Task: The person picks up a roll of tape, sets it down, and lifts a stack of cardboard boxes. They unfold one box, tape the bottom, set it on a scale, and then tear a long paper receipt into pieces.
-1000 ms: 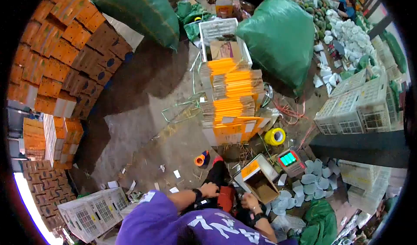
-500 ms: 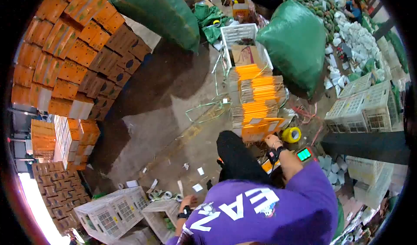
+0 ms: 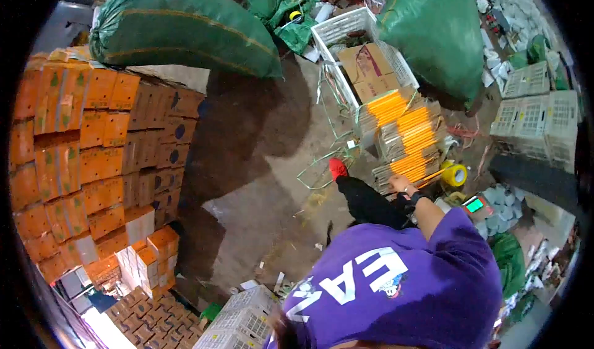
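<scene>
My right hand (image 3: 401, 183), with a dark band at the wrist, is at the near end of a row of flattened orange and brown cartons (image 3: 413, 132). Its fingers are curled on the edge of an orange carton there. A roll of yellow tape (image 3: 455, 175) lies just right of the cartons. Beyond the row stands a white crate (image 3: 405, 64) with a brown cardboard box (image 3: 366, 68) in it. My left hand is out of view.
Orange and brown boxes (image 3: 102, 139) are stacked high at left. Large green sacks (image 3: 185, 30) lie at the back. White crates stand at right and bottom (image 3: 238, 321). A scale with a green display (image 3: 474, 205) is right of my arm. Green strapping (image 3: 309, 170) lies on the floor.
The view has swung, so the cartons and crate appear further right. My left hand has gone out of view. A red shoe now shows. My right hand stays at the near cartons.
</scene>
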Available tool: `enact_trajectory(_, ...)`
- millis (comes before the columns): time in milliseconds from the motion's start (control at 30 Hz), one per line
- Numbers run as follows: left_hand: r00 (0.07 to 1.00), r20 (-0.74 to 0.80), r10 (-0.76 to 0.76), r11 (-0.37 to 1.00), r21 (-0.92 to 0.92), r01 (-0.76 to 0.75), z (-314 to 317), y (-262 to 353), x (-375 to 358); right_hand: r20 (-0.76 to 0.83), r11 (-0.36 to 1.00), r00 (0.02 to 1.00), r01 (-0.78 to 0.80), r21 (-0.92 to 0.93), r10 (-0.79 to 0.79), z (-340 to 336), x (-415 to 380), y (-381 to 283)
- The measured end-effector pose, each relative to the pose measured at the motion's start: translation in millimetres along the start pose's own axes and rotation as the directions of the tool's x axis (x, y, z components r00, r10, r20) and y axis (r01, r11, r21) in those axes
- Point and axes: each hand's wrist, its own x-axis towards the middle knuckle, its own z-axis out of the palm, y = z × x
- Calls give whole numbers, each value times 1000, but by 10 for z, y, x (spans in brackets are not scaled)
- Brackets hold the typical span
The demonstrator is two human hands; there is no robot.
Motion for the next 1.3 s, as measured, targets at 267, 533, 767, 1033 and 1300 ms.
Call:
enact_trajectory(267,963,-13,270,742,-634,-217,-120,3357,719,-45,907,968,214,-363,-247,-1,187,-1904)
enact_trajectory(533,754,643,132,293,701,-650,-214,2797,1922,27,237,436,538,-809,-900,-379,1176,-2403)
enact_trajectory(767,622,753,214,174,597,-783,-282,4278,3953,-108,601,994,-108,-792,37,-400,561,-2676)
enact_trajectory(1033,887,421,193,964,85,-250,1588,8653,4240,-369,998,929,17,64,8,-42,875,-3836)
enact_trajectory(1300,660,713,237,382,557,-738,2361,9075,4656,-112,674,983,-17,738,146,-696,1322,-4994)
